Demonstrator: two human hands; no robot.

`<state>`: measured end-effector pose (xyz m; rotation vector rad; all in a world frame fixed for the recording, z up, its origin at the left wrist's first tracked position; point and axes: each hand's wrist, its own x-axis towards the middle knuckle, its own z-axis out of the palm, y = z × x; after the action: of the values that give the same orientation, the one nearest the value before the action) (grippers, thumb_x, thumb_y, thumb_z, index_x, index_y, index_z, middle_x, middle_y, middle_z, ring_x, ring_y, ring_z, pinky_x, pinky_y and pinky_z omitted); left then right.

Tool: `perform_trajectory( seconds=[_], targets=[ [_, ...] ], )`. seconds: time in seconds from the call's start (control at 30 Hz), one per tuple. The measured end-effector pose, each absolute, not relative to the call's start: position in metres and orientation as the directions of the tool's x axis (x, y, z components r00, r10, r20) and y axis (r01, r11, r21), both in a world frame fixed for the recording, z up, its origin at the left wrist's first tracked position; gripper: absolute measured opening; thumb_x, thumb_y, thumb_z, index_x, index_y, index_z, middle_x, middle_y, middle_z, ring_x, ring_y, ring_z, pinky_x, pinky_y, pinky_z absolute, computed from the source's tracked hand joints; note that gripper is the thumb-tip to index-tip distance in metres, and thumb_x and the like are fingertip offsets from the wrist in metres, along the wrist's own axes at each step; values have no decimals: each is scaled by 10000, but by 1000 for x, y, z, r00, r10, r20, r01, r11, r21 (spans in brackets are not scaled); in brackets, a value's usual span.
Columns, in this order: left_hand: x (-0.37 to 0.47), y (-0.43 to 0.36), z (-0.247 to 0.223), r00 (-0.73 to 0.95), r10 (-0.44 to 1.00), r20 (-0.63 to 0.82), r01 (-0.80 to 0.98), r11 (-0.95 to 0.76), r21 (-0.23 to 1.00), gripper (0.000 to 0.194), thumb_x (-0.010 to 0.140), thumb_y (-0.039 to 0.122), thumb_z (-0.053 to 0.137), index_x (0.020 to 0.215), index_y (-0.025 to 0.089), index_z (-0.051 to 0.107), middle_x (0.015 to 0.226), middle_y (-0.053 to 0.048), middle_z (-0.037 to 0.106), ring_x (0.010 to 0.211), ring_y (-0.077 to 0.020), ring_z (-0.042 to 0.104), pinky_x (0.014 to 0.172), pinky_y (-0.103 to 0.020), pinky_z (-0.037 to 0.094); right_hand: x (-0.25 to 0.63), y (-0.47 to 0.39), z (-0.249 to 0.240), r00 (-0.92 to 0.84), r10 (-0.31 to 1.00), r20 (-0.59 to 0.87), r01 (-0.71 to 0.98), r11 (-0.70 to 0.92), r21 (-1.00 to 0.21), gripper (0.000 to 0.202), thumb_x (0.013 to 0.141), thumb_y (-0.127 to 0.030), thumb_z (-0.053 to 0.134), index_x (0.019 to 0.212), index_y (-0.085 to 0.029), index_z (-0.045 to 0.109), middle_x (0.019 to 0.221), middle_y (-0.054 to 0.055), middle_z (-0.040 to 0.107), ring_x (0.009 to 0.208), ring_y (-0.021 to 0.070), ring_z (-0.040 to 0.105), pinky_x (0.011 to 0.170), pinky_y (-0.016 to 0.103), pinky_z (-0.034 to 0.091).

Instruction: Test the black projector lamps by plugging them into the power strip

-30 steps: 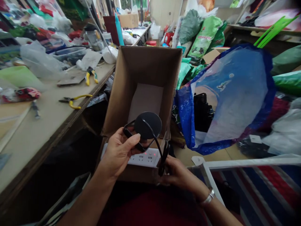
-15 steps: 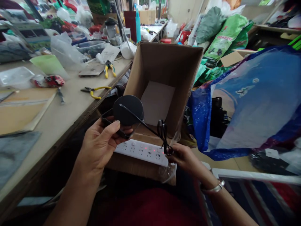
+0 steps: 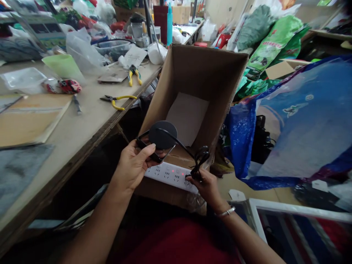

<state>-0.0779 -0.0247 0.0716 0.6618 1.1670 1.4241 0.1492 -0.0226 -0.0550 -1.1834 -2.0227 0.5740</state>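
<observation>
A round black device (image 3: 162, 135) with a black bracket is gripped by my left hand (image 3: 134, 161), thumb on its lower edge. From the device a black cable runs right to a tied bundle (image 3: 201, 158), which my right hand (image 3: 206, 183) pinches over the right end of a white power strip (image 3: 167, 176). Red lights glow on the strip. Behind the hands stands an open cardboard box (image 3: 209, 69) with a pale sheet (image 3: 188, 113) on its bottom.
On the workbench (image 3: 90, 121) at the left lie yellow-handled pliers (image 3: 118, 101), a second pair (image 3: 134, 75), plastic bags and papers. To the right is a large blue bag (image 3: 310, 124) with black items inside. A white frame (image 3: 299, 209) is at lower right.
The view has shifted, so the bench and box appear further right. Both hands, the device and the cable bundle sit slightly closer together, and the device is lower against the box.
</observation>
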Motion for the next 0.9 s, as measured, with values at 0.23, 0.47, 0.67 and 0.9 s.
perform_trajectory(
  seconds=[0.23,0.47,0.67,0.9],
  targets=[
    [-73,-22,61,-198,946,-256,-410,157,898,338,665,186,717,955,158,545,722,-12,701,586,-176,685,524,-273,555,147,-33,-60,-422,848,320,583,524,-621,103,873,-262,541,809,-194,585,743,45,596,657,167,558,594,262,442],
    [-70,-7,27,-223,943,-247,-496,108,862,404,615,132,739,964,171,539,735,22,688,591,-154,673,545,-255,549,133,-55,-81,-464,834,299,637,549,-542,106,848,-169,512,786,-199,593,756,50,595,669,169,567,595,261,451],
    [-66,5,9,-156,963,-220,-542,103,834,374,629,135,717,956,185,542,738,38,676,641,-166,680,612,-292,564,123,-58,-90,-448,842,302,704,540,-461,91,825,-122,532,780,-197,559,780,43,599,658,162,568,563,246,412],
    [-72,2,0,-94,976,-197,-572,109,813,390,659,143,727,1006,213,563,777,27,707,695,-185,695,663,-301,565,121,-56,-116,-404,825,395,727,552,-408,105,840,-204,534,735,-203,534,746,31,598,576,147,555,512,241,377]
  ],
)
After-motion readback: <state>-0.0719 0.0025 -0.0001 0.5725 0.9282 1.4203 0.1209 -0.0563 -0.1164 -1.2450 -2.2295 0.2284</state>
